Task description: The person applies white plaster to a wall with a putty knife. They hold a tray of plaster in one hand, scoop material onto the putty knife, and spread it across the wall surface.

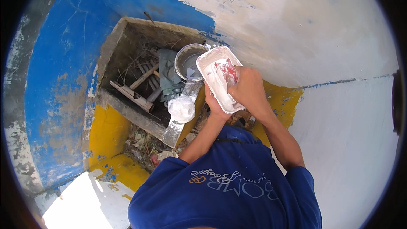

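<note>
My left hand (215,103) is closed around the side and underside of a white rectangular plastic tub (204,64), holding it up in front of me. Thick white paste coats the tub's inside. My right hand (249,88) reaches over the tub's right rim, its fingers wrapped round a red putty scraper (229,70) smeared with the paste. The scraper sits inside the tub; its grip is mostly hidden by my fingers. Just behind the tub, at its left, stands a round grey bucket (179,64) with whitish smears.
A concrete planter box (127,108) at the left holds sticks, split bamboo (133,97) and a grey-green cloth (168,70). On its near ledge rests a white plastic-wrapped lump (181,109). Blue peeling wall (63,80) stands left; a white-skimmed wall (296,29) stands right.
</note>
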Tool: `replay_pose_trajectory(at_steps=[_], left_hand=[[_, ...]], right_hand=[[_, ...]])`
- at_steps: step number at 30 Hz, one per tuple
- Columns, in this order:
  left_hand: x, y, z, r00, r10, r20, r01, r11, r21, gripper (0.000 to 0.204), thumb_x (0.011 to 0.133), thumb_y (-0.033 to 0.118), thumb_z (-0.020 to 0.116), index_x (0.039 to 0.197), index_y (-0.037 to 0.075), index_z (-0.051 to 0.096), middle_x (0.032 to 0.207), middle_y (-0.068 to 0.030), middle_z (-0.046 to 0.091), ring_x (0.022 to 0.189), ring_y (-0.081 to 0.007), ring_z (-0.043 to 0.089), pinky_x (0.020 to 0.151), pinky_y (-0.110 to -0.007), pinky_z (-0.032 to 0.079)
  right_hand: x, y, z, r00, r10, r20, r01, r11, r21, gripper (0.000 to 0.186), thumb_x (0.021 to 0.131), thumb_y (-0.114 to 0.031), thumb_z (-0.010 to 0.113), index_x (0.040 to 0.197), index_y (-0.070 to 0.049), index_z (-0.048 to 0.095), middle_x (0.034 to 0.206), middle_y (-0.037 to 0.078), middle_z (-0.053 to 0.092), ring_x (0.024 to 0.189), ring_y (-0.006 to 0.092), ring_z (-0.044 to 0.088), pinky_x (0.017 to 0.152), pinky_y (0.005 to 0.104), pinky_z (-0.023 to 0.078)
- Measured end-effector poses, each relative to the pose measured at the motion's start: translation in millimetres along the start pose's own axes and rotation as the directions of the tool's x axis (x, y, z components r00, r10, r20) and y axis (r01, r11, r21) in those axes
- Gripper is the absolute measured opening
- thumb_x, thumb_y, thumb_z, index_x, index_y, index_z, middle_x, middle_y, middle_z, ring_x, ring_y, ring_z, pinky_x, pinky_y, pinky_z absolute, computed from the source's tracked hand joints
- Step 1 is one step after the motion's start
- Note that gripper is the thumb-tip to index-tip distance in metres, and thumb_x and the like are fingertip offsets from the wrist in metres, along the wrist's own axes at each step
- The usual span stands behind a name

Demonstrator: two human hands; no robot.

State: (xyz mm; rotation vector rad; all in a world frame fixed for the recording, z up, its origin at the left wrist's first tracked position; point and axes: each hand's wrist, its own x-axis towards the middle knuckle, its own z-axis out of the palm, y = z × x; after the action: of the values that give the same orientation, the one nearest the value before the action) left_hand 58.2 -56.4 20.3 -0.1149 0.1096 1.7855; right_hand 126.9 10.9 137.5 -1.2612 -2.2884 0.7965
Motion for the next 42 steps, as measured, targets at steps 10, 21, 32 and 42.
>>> replay_pose_trajectory(at_steps=[10, 21, 32, 42], left_hand=[[1.9, 11.5, -4.0, 0.982, 0.062, 0.179, -0.074, 0.996, 0.058, 0.064, 0.099, 0.054, 0.030, 0.144, 0.009, 0.037, 0.141, -0.0120, 0.047, 0.127, -0.0295, 0.047, 0.109, -0.046, 0.036], [1.8, 15.8, 1.9, 0.996, 0.029, 0.086, -0.037, 0.995, 0.089, 0.064, 0.099, 0.055, 0.032, 0.145, 0.010, 0.036, 0.141, -0.0115, 0.047, 0.127, -0.0294, 0.047, 0.109, -0.046, 0.036], [2.9, 15.6, 3.1, 0.982, 0.050, 0.180, -0.065, 0.995, 0.078, 0.063, 0.099, 0.054, 0.031, 0.145, 0.010, 0.036, 0.141, -0.0113, 0.047, 0.127, -0.0295, 0.047, 0.109, -0.045, 0.036], [4.0, 14.3, 8.9, 0.993, 0.081, 0.090, -0.093, 0.986, 0.138, 0.062, 0.100, 0.052, 0.031, 0.145, 0.010, 0.036, 0.140, -0.0115, 0.047, 0.126, -0.0286, 0.048, 0.109, -0.045, 0.036]], right_hand=[[4.9, -11.4, -11.5, 0.985, -0.076, 0.152, 0.094, 0.989, -0.117, 0.020, 0.058, -0.009, 0.068, 0.074, 0.003, 0.067, 0.068, 0.025, 0.063, 0.066, 0.0414, 0.064, 0.065, 0.0482, 0.051], [14.7, -7.0, -6.9, 0.986, -0.099, 0.136, 0.123, 0.976, -0.178, 0.021, 0.059, -0.010, 0.067, 0.075, 0.004, 0.068, 0.067, 0.026, 0.062, 0.065, 0.0429, 0.062, 0.063, 0.0492, 0.050], [14.0, -9.1, -1.9, 0.987, -0.090, 0.134, 0.103, 0.990, -0.097, 0.021, 0.057, -0.008, 0.065, 0.075, 0.004, 0.067, 0.066, 0.026, 0.062, 0.064, 0.0430, 0.063, 0.063, 0.0483, 0.052], [16.0, -14.8, -10.3, 0.992, -0.059, 0.110, 0.066, 0.996, -0.065, 0.021, 0.055, -0.007, 0.062, 0.071, 0.007, 0.064, 0.067, 0.030, 0.060, 0.064, 0.0465, 0.059, 0.064, 0.0474, 0.050]])
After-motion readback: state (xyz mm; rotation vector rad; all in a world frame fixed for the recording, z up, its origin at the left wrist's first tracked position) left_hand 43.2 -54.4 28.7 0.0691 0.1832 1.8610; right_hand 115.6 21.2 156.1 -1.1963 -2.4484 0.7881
